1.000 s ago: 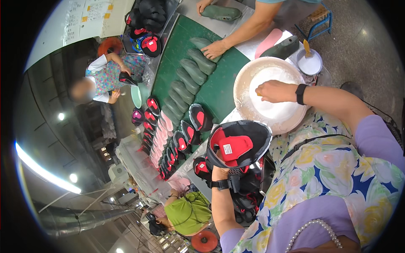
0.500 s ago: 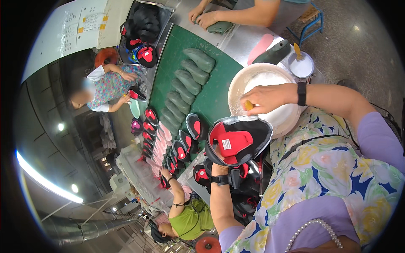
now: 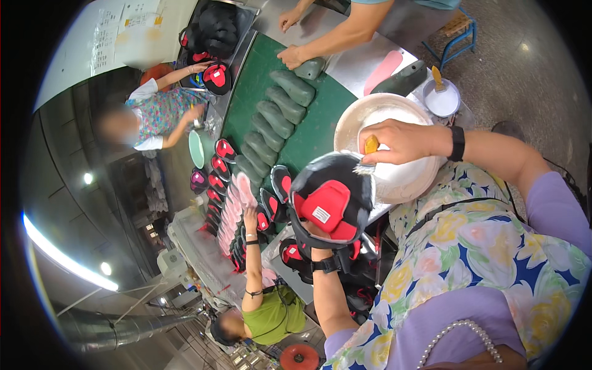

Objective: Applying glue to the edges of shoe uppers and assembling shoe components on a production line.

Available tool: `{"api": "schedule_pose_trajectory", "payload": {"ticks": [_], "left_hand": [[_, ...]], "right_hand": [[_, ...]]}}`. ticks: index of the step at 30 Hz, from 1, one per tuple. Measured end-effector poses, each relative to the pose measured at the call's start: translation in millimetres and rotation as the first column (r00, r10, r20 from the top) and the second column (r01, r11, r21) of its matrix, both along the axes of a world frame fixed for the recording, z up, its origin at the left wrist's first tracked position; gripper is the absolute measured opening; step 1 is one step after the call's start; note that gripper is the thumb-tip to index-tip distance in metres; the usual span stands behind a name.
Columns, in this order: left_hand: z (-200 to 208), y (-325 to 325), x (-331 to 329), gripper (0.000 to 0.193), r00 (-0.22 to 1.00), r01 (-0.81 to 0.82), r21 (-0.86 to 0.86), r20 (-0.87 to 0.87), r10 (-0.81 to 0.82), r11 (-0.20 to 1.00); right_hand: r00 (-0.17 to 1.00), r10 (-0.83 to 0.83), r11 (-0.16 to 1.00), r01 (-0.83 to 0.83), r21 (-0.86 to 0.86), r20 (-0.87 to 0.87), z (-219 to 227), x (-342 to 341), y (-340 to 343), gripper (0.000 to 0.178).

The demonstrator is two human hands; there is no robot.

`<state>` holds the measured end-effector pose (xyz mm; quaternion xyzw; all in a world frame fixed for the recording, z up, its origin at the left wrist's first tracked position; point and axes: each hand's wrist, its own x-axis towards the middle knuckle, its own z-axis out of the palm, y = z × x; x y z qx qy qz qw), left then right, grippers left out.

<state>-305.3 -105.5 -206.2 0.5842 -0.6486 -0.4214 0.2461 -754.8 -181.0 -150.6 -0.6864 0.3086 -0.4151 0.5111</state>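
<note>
My left hand [image 3: 316, 232] grips a black shoe upper [image 3: 298, 185] by its near side, its opening turned up. Inside it shows a red lining [image 3: 325, 203] with a small white label. My right hand [image 3: 398, 142] is closed round the yellow handle of a brush [image 3: 371, 145]. White-smeared bristles touch or nearly touch the upper's far right rim, which carries a whitish coat. Below my right hand stands a large whitish basin [image 3: 346, 119] holding white paste [image 3: 404, 172].
Dark green shoe lasts [image 3: 280, 118] line a green conveyor belt [image 3: 330, 102]. Several red-and-black uppers [image 3: 269, 203] and pink insoles [image 3: 229, 216] lie farther along. Beyond the basin sits a small white tub [image 3: 441, 100] with another brush. Three co-workers reach over the line.
The upper has moved left and tilted in my left hand. My right hand has brought the brush from over the basin to the rim. A co-worker has set a last on the belt.
</note>
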Motion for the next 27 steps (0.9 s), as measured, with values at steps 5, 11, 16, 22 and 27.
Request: {"api": "schedule_pose_trajectory", "payload": {"ticks": [5,11,16,22,27], "left_hand": [[-14.7,-10.4,-9.7,0.033,1.0,-0.023,-0.037,0.012,0.024,0.999],[-27.4,-2.3,-9.3,0.033,0.999,-0.041,-0.081,0.025,0.043,0.996],[-33.1,6.9,-8.5,0.033,0.997,-0.063,-0.119,0.03,0.067,0.991],[-44.4,5.0,-6.1,0.033,0.99,-0.134,-0.202,0.026,0.142,0.97],[-67.2,-4.5,-10.2,0.033,0.958,-0.274,-0.326,-0.006,0.288,0.905]], "right_hand": [[0.949,-0.151,0.987,0.158,-0.003,0.276,-0.2,32.6,36.1,0.019],[0.977,-0.19,0.971,0.202,-0.127,0.099,-20.2,16.3,27.7,0.017],[0.964,-0.06,0.995,0.078,-0.058,0.26,-3.9,28.0,39.6,0.017],[0.982,-0.165,0.986,0.165,0.004,0.094,-23.2,20.8,15.8,0.016],[0.931,-0.365,0.931,0.365,0.003,0.007,-43.5,10.4,9.9,0.013]]}}
